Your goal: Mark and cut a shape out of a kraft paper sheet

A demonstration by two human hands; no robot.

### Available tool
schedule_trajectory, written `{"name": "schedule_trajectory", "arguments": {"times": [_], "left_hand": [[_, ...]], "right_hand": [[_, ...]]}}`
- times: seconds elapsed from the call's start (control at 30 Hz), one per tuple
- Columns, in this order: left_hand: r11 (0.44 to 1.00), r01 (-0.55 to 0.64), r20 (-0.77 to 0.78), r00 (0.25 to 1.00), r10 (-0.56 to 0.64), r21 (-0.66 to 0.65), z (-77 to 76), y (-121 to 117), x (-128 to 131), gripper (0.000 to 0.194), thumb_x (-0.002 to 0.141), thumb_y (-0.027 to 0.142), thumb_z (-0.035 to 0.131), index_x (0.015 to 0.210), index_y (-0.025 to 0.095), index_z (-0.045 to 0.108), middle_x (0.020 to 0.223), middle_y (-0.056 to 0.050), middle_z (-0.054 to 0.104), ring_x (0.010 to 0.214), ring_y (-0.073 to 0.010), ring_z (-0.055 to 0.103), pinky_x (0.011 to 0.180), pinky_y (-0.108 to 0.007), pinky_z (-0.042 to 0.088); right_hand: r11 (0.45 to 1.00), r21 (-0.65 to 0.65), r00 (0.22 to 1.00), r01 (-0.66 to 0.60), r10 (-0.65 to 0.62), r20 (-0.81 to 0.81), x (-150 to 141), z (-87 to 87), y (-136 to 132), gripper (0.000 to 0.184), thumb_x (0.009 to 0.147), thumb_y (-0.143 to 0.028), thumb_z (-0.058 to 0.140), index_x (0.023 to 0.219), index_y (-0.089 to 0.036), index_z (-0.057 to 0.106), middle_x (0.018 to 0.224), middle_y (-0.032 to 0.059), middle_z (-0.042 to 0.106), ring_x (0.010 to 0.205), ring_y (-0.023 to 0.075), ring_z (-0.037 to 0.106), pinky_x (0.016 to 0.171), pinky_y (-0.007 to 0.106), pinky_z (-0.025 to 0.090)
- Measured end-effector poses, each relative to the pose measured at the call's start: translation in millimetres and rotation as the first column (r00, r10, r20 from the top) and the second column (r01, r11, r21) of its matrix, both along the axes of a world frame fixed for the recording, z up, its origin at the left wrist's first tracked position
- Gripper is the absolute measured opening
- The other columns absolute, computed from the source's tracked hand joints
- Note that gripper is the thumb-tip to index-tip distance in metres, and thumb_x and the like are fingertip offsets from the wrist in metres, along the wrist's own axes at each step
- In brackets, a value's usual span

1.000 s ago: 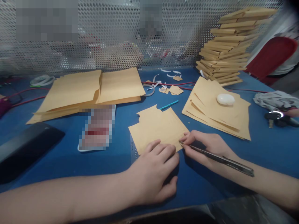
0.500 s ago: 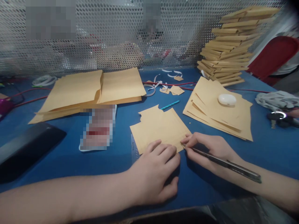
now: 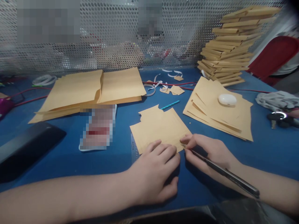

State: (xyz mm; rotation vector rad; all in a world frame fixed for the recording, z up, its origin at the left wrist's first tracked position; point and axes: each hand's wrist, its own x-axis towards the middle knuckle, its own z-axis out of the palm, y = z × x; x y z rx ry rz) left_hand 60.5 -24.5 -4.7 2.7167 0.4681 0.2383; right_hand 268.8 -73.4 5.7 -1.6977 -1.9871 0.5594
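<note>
At the centre of the frame, a notched kraft-paper sheet (image 3: pixel 161 127) lies on the blue desk (image 3: pixel 98 163), with a clear ruler (image 3: pixel 134 149) showing past its lower-left edge. The left hand (image 3: pixel 156 171) rests over the sheet's lower edge, fingers slightly spread and bent, bearing down rather than gripping. The right hand (image 3: pixel 213 146), right of centre, has thumb and fingers pinched around a dark pen (image 3: pixel 233 178).

Over the last half second, the pen's back end has dropped toward the lower right of the frame, while its tip remains by the sheet's lower-right edge; sheet and left hand look unmoved. That suggests a change of pen angle rather than of place, with the paper kept steady. Whether the tip is leaving a mark cannot be told.
</note>
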Motion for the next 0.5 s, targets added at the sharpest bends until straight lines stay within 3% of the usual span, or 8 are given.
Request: {"name": "schedule_trajectory", "arguments": {"times": [0.5], "left_hand": [[1.000,-0.003,-0.013,1.000,0.003,-0.003,0.7,0.0,-0.1,0.043,0.085,0.031,0.046,0.123,0.013,0.051,0.122,-0.012,0.055,0.113,-0.0274,0.049,0.108,-0.048,0.028]], "right_hand": [[0.999,0.033,0.999,-0.024,0.025,-0.038,-0.4,-1.2,-0.3,0.007,0.080,-0.022,0.054,0.075,-0.024,0.051,0.094,0.0049,0.069,0.092,0.0226,0.066,0.074,0.033,0.052]]}}
